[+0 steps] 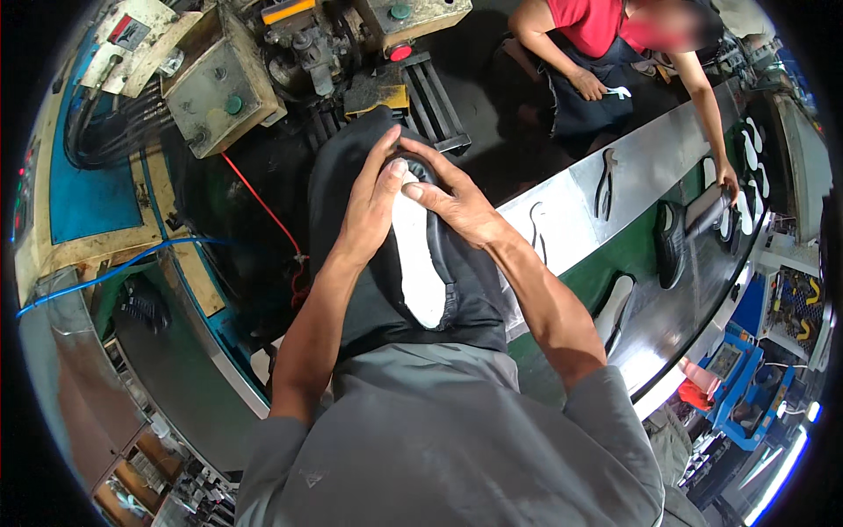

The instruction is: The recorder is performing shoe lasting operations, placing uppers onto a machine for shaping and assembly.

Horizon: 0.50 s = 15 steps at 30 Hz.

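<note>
A black shoe (443, 246) lies bottom up on my lap, its white insole board (420, 281) facing me. The toe points away from me and the heel toward my belly. My left hand (371, 202) wraps the left side of the toe, its thumb pressing on the white board. From the right, my right hand (457, 206) grips the same end, thumb on the board's edge and fingers around the black upper. Both hands' fingertips nearly meet at the toe tip and hide part of it.
A machine with beige boxes (219, 92) stands ahead. To my right, a metal ledge (562, 198) bears pincers (606, 184), beside a green conveyor (571, 338) with black shoes (671, 246) and white insoles. A co-worker in red (590, 25) holds a white piece (617, 92) and reaches across it.
</note>
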### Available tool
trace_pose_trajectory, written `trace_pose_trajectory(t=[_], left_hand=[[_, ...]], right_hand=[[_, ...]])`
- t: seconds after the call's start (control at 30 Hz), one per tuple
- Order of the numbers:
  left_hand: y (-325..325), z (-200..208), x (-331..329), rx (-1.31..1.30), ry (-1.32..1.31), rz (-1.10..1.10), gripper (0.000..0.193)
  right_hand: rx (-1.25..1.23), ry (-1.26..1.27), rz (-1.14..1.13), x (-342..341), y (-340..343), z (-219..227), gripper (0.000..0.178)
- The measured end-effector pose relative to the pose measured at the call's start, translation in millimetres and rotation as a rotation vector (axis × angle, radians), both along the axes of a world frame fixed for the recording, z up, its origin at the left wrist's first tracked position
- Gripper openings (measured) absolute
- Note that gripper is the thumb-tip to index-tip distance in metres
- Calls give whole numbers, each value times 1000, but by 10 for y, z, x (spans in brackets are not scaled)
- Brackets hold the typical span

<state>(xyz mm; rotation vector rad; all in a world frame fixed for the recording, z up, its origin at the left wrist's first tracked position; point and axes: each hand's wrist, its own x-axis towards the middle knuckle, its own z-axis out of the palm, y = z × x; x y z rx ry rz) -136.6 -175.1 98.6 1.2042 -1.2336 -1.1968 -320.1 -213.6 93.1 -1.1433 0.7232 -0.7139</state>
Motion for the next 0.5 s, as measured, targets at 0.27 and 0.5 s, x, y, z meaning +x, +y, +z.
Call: trace_pose_trajectory(t=[0.27,0.5], left_hand=[[872,-58,-169,393,115,-174,102],[1097,-304,-47,269,488,-107,116]], right_hand=[[391,-370,-149,-228,-85,-4,62],[247,-130,-297,283,-184,2,50]])
